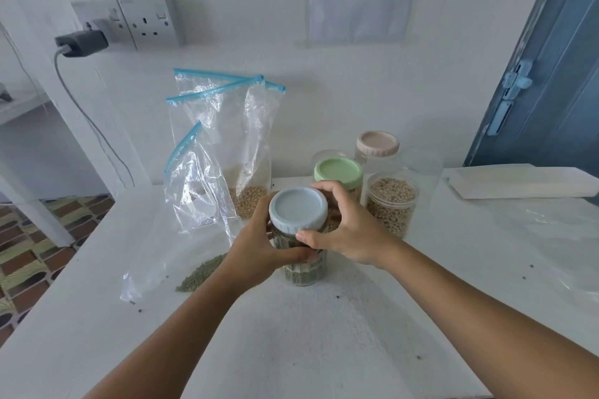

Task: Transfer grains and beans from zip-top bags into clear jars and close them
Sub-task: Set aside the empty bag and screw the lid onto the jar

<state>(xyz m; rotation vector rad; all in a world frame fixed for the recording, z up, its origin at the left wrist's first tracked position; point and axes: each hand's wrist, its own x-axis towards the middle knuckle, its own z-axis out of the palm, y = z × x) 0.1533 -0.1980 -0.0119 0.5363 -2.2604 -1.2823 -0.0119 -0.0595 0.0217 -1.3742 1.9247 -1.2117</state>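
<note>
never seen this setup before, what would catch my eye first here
Front and centre, the left hand grips a clear jar of green beans while the right hand grips its pale blue screw lid. Behind to the left, clear zip-top bags with blue seals lean on the wall; to the right stands an open clear jar of tan grains.

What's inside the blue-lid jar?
Small green beans show through the jar wall near the bottom. Both hands, a label and the lid hide the upper part.
</note>
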